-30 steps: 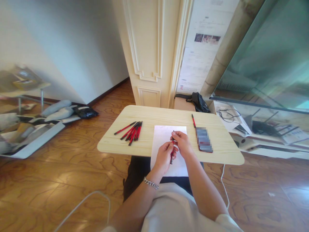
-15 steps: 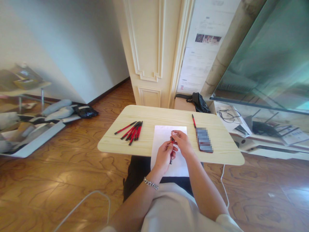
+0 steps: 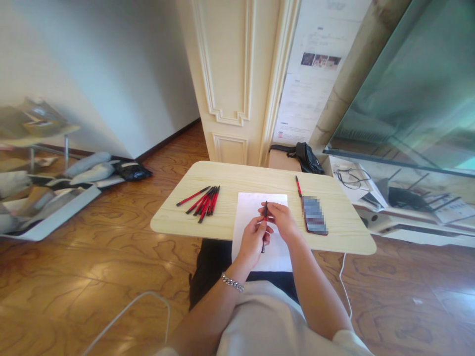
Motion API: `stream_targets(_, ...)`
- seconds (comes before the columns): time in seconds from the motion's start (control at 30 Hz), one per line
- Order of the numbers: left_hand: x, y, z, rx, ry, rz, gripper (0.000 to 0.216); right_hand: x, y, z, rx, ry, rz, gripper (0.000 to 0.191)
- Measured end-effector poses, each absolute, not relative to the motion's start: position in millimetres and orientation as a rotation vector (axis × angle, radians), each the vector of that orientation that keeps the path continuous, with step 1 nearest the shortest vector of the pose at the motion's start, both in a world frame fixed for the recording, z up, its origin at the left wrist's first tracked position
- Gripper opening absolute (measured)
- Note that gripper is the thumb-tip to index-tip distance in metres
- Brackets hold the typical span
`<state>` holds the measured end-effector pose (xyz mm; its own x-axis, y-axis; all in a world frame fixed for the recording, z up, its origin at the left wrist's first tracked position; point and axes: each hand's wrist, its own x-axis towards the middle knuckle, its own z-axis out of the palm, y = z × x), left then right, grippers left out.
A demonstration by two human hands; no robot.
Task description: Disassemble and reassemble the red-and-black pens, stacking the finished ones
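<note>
A red pen with black ends (image 3: 265,213) is held nearly upright above a white sheet of paper (image 3: 247,207). My left hand (image 3: 254,239) is closed around its middle and lower part, and the black lower end pokes out below the fingers. At the upper end, my right hand (image 3: 281,217) has thumb and fingers curled about the black tip, which shows between them. Left of the paper lies a loose bunch of similar red and black pens (image 3: 207,201). Another red and black pen (image 3: 299,186) lies to the right, above a phone (image 3: 314,215) whose screen is pixelated.
The light wooden table (image 3: 174,217) has rounded corners, and the paper hangs over its near edge. White cables (image 3: 343,282) run down to the floor. Behind stands a black bag (image 3: 308,157). A large screen (image 3: 415,94) is at the right; a box of packages (image 3: 55,217) sits at left.
My right hand's thumb has shifted off the pen's upper end, so the black tip is now visible. My left hand keeps its hold. The other pens and phone stay put.
</note>
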<state>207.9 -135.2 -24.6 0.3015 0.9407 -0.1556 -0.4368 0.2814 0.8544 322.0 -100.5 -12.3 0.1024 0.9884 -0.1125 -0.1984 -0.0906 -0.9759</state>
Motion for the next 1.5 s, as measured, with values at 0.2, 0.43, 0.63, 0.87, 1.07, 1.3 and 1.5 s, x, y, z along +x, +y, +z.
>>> stream_targets(0.2, 207, -135, -25, 0.818, 0.775, 1.058, 0.036, 324, -103, -11, -1.190, -0.974, 1.261, 0.036)
stream_targets(0.43, 206, -136, -25, 0.822, 0.767, 1.051, 0.039, 327, -101, -7, -1.315, -1.027, 1.159, 0.038)
stream_targets(0.63, 205, -137, -22, 0.823, 0.783, 1.034, 0.040, 333, -91, 2, -1.351, -1.024, 1.151, 0.039)
stream_targets(0.87, 199, -140, -26, 0.837, 0.781, 1.007, 0.040, 341, -73, 13, -1.286, -0.914, 1.147, 0.041)
stream_targets(1.07, 185, -142, -31, 0.788, 0.800, 1.042, 0.041, 335, -63, -9, -1.473, -1.130, 0.959, 0.031)
stream_targets(1.3, 178, -140, -28, 0.761, 0.790, 1.095, 0.038, 307, -69, -33, -1.885, -1.521, 0.512, 0.009)
stream_targets(1.5, 179, -137, -30, 0.746, 0.790, 1.101, 0.037, 303, -71, -31, -1.826, -1.552, 0.485, 0.018)
